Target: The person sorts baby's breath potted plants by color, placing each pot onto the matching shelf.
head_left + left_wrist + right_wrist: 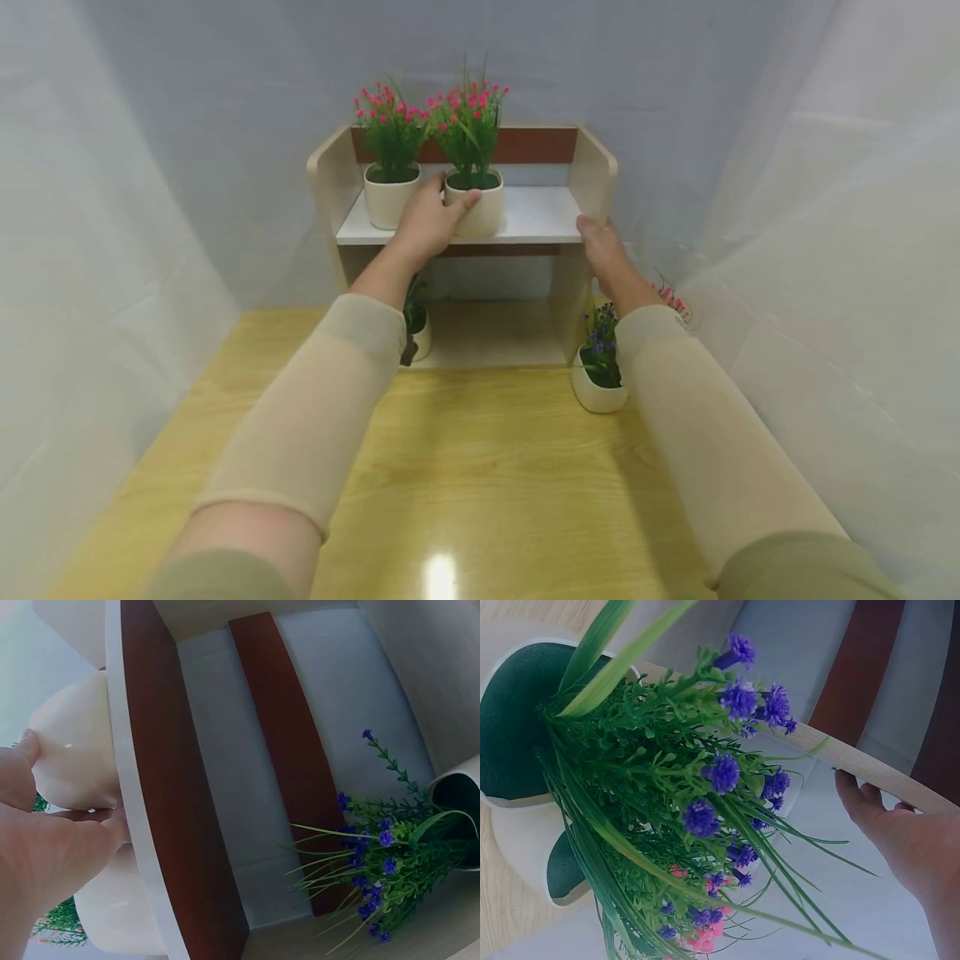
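On the upper board of a small two-tier shelf point(540, 214), my left hand point(429, 218) grips a white potted plant point(486, 212) with pink flowers. The thumb lies across the pot's front and the fingers are at its left side. A second pink-flowered potted plant point(388, 204) stands just left of this hand, on the same board. My right hand point(606, 257) holds the edge of the shelf's right side panel point(592, 171); the right wrist view shows fingertips point(845, 782) curled at that panel.
Below, a purple-flowered potted plant point(375, 859) stands at the lower tier's left, partly behind my left arm. Another purple-flowered potted plant point(597, 387) is on the wooden table point(480, 450) beside the shelf's right side. Pink flowers point(671, 302) show behind my right forearm. White sheeting point(225, 125) surrounds the table.
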The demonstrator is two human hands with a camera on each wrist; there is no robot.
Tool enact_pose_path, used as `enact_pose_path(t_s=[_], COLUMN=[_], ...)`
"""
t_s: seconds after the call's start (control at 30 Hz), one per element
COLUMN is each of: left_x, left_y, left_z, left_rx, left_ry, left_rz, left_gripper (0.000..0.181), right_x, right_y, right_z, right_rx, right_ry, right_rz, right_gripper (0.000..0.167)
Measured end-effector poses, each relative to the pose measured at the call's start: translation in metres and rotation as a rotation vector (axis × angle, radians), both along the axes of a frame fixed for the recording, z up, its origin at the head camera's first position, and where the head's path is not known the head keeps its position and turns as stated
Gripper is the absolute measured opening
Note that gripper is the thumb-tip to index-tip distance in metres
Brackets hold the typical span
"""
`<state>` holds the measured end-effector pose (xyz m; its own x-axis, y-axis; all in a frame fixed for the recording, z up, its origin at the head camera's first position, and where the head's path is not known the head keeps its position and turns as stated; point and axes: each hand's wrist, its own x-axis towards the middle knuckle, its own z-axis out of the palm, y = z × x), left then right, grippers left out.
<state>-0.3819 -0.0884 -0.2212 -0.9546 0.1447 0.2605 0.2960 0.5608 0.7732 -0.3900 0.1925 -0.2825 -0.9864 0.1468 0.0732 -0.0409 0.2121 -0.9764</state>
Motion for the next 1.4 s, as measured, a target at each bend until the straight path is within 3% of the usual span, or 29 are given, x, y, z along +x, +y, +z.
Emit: enact_pose_path(t_s=[0.43,0.7,1.03,1.2,1.3,1.4], left_x=[-0.012,-0.013,-0.017,-0.011,-0.001,0.014], left_y=[0.004,0.006,0.011,0.014,0.014,0.012], left_z=[0.000,0.000,-0.016,-0.021,-0.019,-0.018], left_rx=[-0.071,0.004,0.024,-0.016,-0.054,-0.088], left_ry=[0.014,-0.033,0.009,0.050,0.070,0.150], left_rz=[0.013,0.021,0.026,0.016,0.036,0.052], left_gripper=[0.088,0.089,0.087,0.097,0.103,0.099], right_x=[0.000,-0.002,-0.001,-0.001,-0.001,0.002], right_y=[0.002,0.002,0.008,0.010,0.010,0.008], right_z=[0.000,-0.003,-0.012,-0.019,-0.021,-0.021], right_rx=[-0.026,-0.080,-0.106,-0.078,-0.057,-0.034], right_ry=[-0.013,-0.002,-0.045,-0.042,-0.020,0.004], right_rz=[0.001,0.022,0.067,0.061,0.057,0.045], right_gripper=[0.067,0.068,0.070,0.074,0.078,0.080])
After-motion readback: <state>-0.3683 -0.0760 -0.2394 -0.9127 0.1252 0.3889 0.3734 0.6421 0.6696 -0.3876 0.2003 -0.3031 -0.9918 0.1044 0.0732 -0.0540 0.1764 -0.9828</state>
